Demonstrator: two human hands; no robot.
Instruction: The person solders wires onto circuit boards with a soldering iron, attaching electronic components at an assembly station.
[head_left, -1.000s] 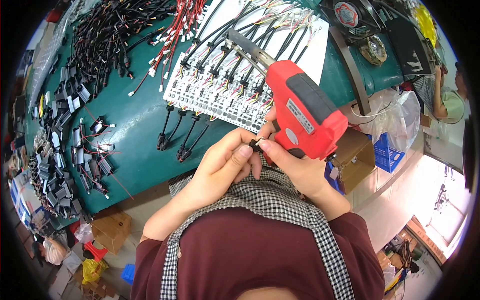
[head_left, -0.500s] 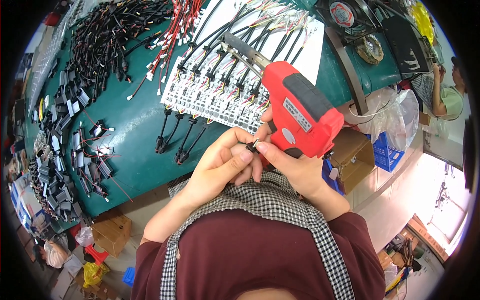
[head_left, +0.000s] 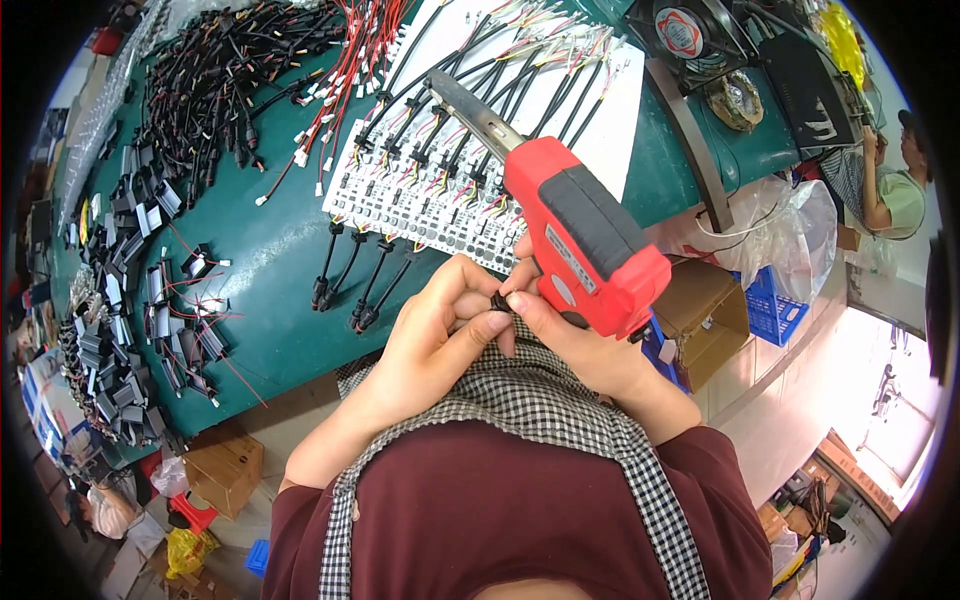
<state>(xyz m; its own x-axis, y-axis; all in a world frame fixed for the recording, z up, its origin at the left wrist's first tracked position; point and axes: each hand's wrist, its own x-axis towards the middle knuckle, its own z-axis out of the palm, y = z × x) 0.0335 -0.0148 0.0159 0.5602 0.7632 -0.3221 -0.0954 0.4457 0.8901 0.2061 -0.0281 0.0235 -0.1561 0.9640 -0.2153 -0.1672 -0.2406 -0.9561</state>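
Pinching tiny black bit (head_left: 499, 302) with left hand (head_left: 430, 335) and right hand (head_left: 580, 340), gripping red gun-tool (head_left: 590, 235) right-handed too, near cardboard box (head_left: 718, 342), table edge (head_left: 300, 368).

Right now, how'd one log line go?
left hand: pinching black piece | right hand: same piece, plus red gun-shaped tool | circuit boards: beyond hands

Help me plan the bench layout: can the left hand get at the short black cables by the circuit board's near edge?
Probably yes: only green table shows between the left hand and the short black cables, though it pinches a small black part.
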